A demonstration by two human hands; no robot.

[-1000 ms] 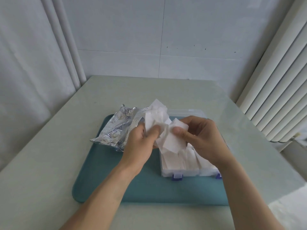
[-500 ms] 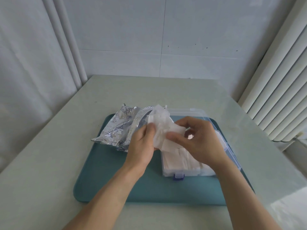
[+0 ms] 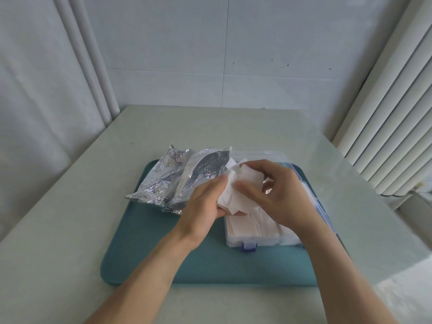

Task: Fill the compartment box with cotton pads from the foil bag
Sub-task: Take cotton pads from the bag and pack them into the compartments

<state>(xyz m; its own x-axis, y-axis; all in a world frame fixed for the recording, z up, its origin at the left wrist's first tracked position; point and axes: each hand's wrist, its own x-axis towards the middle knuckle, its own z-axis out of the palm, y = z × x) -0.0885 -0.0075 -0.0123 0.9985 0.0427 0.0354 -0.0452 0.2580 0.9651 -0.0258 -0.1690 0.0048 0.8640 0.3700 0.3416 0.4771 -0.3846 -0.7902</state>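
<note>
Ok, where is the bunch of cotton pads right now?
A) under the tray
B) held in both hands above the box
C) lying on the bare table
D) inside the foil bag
B: the left hand and right hand both grip the cotton pads over the compartment box.

Pale table [image 3: 292,127] against white panelled wall [image 3: 268,43]; curtains [image 3: 46,78] left, ribbed radiator [image 3: 392,127] right.

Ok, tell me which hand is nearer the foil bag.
Left. The left hand sits right beside the foil bag, at its open right edge, gripping the cotton pads. The right hand pinches those pads from the far side, over the compartment box.
</note>
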